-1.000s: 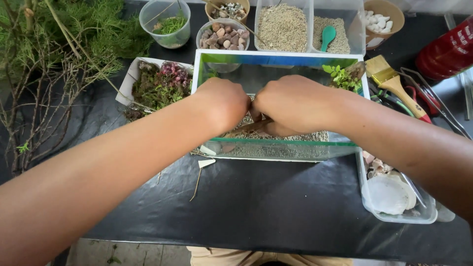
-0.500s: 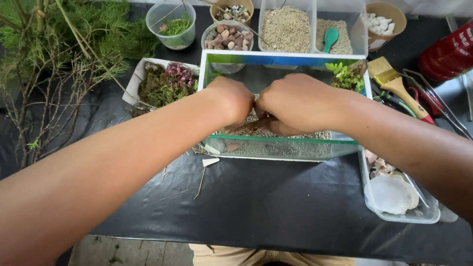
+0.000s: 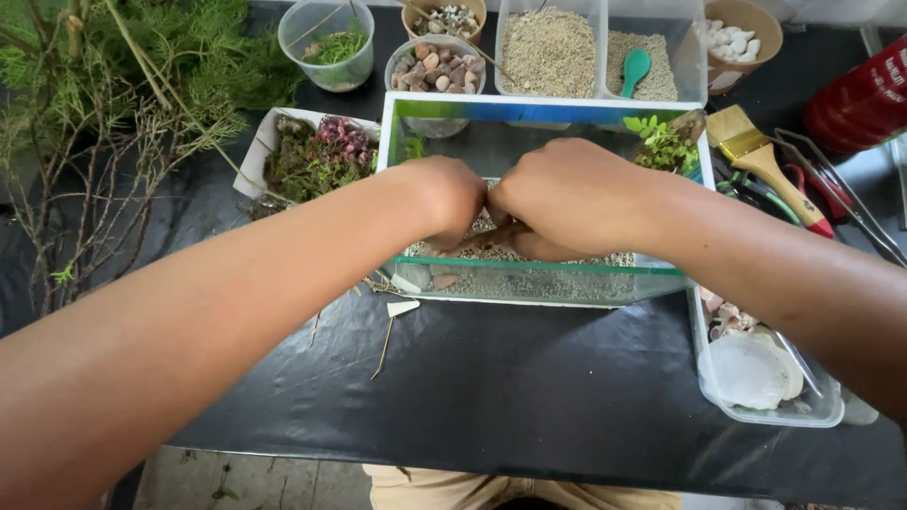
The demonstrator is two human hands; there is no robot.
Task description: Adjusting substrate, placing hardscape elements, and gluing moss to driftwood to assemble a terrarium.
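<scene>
Both your hands are down inside the glass tank [image 3: 543,274], meeting over a brown piece of wood [image 3: 491,238] lying on the gravel [image 3: 529,257] at the front of the tank. Left hand [image 3: 444,196] and right hand [image 3: 572,194] are curled, fingers touching the wood; knuckles hide the fingertips, so I cannot tell how tight either grip is. A green sprig [image 3: 661,146] sits in the tank's far right corner, clear of your hands. Behind the tank: pebble bowl [image 3: 433,66], two sand tubs [image 3: 548,52], teal scoop [image 3: 635,68]. Moss tray [image 3: 312,156] just left, branches [image 3: 104,104] further left. Brush [image 3: 765,165] and tweezers [image 3: 836,184] to the right, shell box [image 3: 756,368] at front right. All on the black table [image 3: 510,387]. Versus half a second ago: hands in the same spot, fingers drawn slightly closer together; nothing else moved.
</scene>
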